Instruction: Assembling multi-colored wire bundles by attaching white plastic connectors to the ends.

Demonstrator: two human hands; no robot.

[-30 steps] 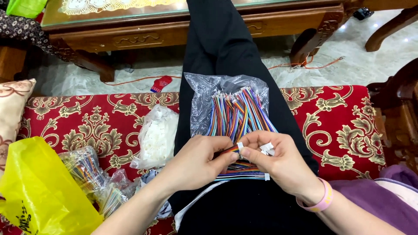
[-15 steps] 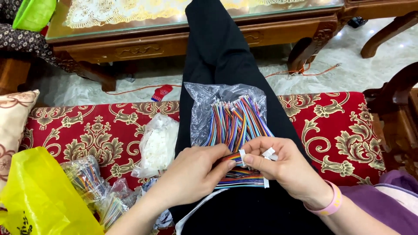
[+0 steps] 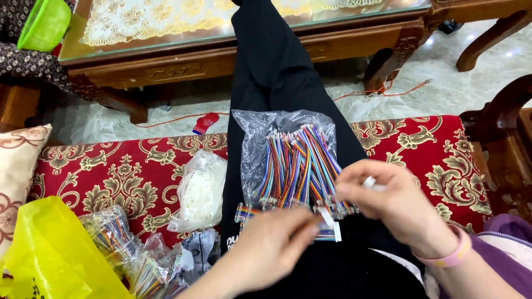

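wire bundle (image 3: 296,166) on lap; left hand (image 3: 271,249), right hand (image 3: 396,202) crowd its near edge.

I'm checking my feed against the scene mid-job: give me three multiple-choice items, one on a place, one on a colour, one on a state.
1. Where does the fan of multicoloured wires lie?
A. on the glass-topped table
B. on clear plastic on the person's lap
C. inside the yellow bag

2. What colour is the band on the right wrist?
A. pink
B. blue
C. black

3. What is the right hand doing?
A. resting flat on the cushion
B. pinching a small white piece at its fingertips
C. gripping the green container

Answers:
1 B, the wires spread over a clear plastic bag on the black trousers.
2 A, the wristband is pink.
3 B, a small white connector sits between the fingertips; the left hand is close by over the wire ends, blurred.
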